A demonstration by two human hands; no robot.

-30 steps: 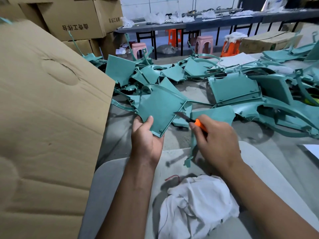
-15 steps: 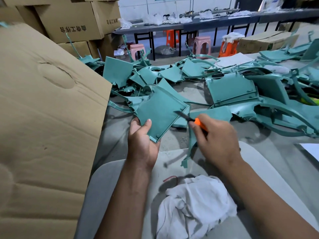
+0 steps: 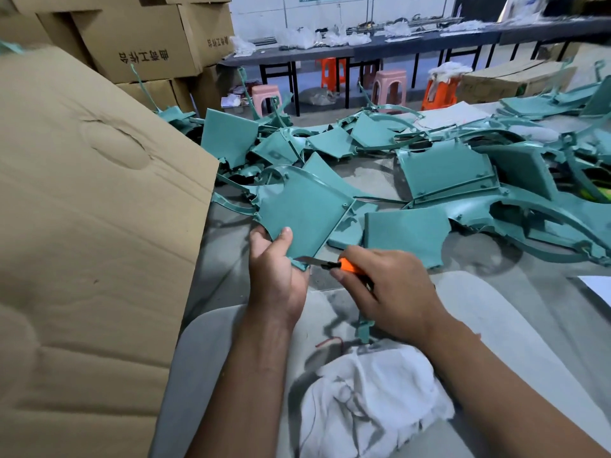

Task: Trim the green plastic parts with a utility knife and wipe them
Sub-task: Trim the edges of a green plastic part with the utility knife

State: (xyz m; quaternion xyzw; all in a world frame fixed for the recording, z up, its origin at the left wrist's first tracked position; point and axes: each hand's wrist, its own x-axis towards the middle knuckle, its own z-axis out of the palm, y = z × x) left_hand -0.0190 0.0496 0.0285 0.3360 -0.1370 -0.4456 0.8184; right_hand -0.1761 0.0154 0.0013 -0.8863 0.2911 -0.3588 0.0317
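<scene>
My left hand [image 3: 274, 272] grips the near corner of a flat green plastic panel [image 3: 304, 209], thumb on its face, holding it tilted above the table. My right hand [image 3: 386, 292] holds an orange utility knife [image 3: 334, 265]. Its blade tip touches the panel's lower edge right beside my left hand. A thin green strip [image 3: 363, 328] hangs below my right hand. A crumpled white rag [image 3: 370, 398] lies on my lap, near the bottom of the view. Many more green parts [image 3: 446, 170] lie heaped across the table.
A large cardboard sheet [image 3: 82, 242] leans at the left, beside the grey table [image 3: 380, 183]. Stacked cardboard boxes [image 3: 139, 44] stand at the back left. Orange and pink stools [image 3: 390, 84] and a long dark bench [image 3: 363, 51] sit farther back. A white sheet [image 3: 598, 285] lies at the right edge.
My right hand has drawn the knife down along the panel's right edge, from its upper corner to the lower tip by my left hand. The panel has barely shifted.
</scene>
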